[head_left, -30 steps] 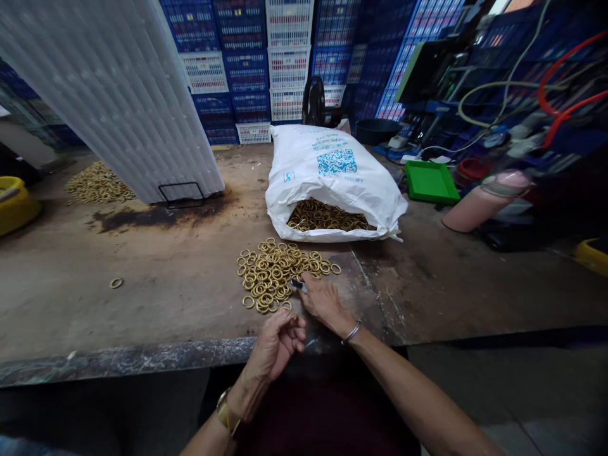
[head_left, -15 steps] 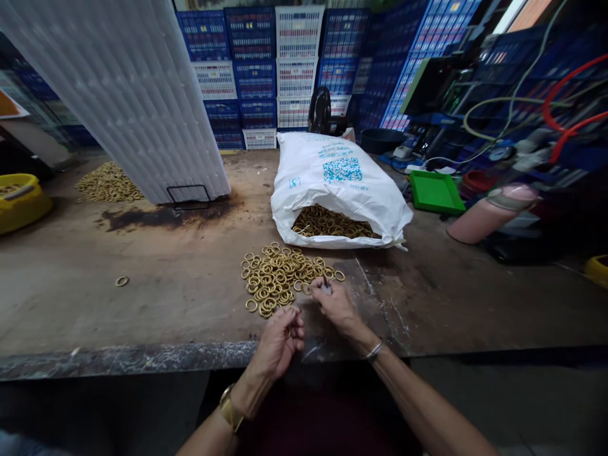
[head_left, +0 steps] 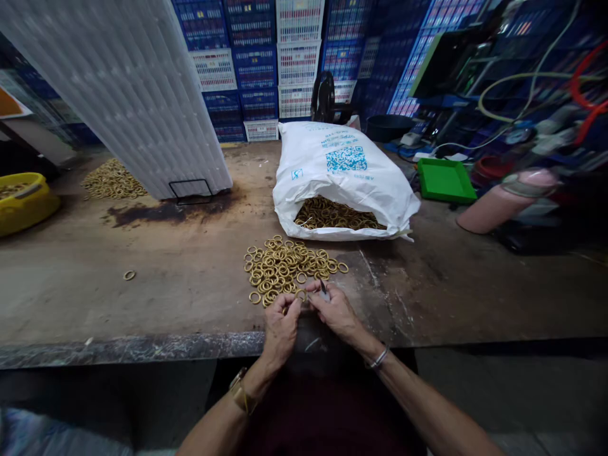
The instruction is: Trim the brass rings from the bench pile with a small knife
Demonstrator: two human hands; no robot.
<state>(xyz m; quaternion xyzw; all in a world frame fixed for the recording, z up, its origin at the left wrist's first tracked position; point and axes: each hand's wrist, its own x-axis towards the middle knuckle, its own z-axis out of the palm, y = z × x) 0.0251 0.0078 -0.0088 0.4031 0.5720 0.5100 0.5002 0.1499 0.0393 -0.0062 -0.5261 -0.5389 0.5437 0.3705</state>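
My left hand point(head_left: 281, 326) is closed, pinching a brass-coloured ring point(head_left: 301, 294) between thumb and fingers at the near edge of a loose pile. My right hand point(head_left: 338, 315) is closed around a small knife point(head_left: 324, 291), its dark pointed tip sticking up past the fingers. The right fingertips come right up to the ring, almost meeting the left hand. Just beyond both hands spreads the pile of rings point(head_left: 280, 266). Behind it lies a white sack point(head_left: 323, 152), its mouth facing me, with more rings point(head_left: 337, 214) inside.
A single ring point(head_left: 129, 275) lies on the worktable point(head_left: 190, 304) at left. A tall white corrugated stack point(head_left: 142, 95) leans there beside another ring heap point(head_left: 111, 179) and a yellow basin point(head_left: 28, 206). At right are a green tray point(head_left: 446, 180) and a pink bottle point(head_left: 506, 201). Crates point(head_left: 256, 69) line the back.
My left hand has risen and turned inward, bringing a ring up to the right hand's fingertips. The right hand stays close to its place, still with the knife. The view has shifted slightly.
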